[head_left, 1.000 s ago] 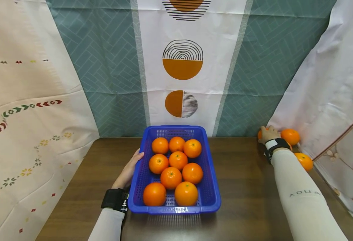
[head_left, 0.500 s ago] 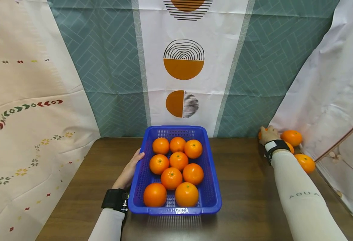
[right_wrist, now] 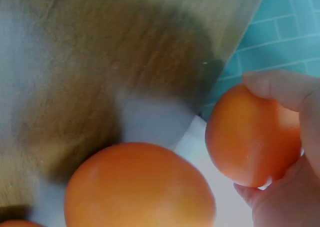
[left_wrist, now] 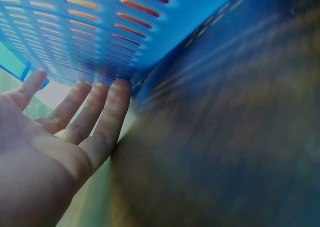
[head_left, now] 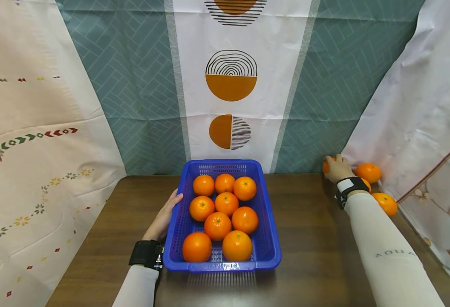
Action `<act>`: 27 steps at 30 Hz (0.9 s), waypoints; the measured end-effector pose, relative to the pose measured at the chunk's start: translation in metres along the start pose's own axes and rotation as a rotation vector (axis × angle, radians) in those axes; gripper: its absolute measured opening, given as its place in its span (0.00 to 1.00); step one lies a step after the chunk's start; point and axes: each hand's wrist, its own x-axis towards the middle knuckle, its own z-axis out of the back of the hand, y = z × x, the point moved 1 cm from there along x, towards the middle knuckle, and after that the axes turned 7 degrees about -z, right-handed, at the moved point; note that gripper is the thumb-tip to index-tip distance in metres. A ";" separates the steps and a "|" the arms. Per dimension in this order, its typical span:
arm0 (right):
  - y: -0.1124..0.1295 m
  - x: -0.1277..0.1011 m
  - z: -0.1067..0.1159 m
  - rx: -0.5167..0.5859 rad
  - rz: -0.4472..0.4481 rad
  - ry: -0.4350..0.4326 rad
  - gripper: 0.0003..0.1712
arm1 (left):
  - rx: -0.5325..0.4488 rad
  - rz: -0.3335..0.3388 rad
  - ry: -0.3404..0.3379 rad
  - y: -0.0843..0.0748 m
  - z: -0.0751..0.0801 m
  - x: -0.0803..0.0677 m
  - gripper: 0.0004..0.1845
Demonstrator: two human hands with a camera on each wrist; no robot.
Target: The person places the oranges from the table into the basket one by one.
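A blue plastic basket [head_left: 269,251] sits mid-table and holds several oranges [head_left: 217,225]. My left hand [head_left: 165,214] lies flat against the basket's left wall [left_wrist: 95,42], its straight fingers [left_wrist: 107,112] touching the wall. At the far right corner my right hand [head_left: 337,168] grips an orange [head_left: 326,165], lifted a little off the table; in the right wrist view the fingers [right_wrist: 280,89] curl over that orange [right_wrist: 247,137]. Another orange [right_wrist: 140,187] lies close below it.
Two more oranges [head_left: 368,172] [head_left: 387,203] lie on the brown table [head_left: 309,238] beside the white curtain [head_left: 416,111] at the right. Patterned cloth hangs behind the table and along the left edge.
My right hand has risen slightly with the orange in its grip and shifted left. The left hand and the basket have stayed where they were.
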 end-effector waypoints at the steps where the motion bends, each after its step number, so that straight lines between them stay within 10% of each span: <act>1: 0.002 0.000 0.002 0.023 0.005 -0.012 0.36 | 0.002 -0.002 -0.004 0.000 0.000 0.000 0.31; 27: 0.095 -0.028 0.029 0.658 0.129 -0.066 0.37 | -0.022 -0.008 0.002 0.001 0.002 0.001 0.33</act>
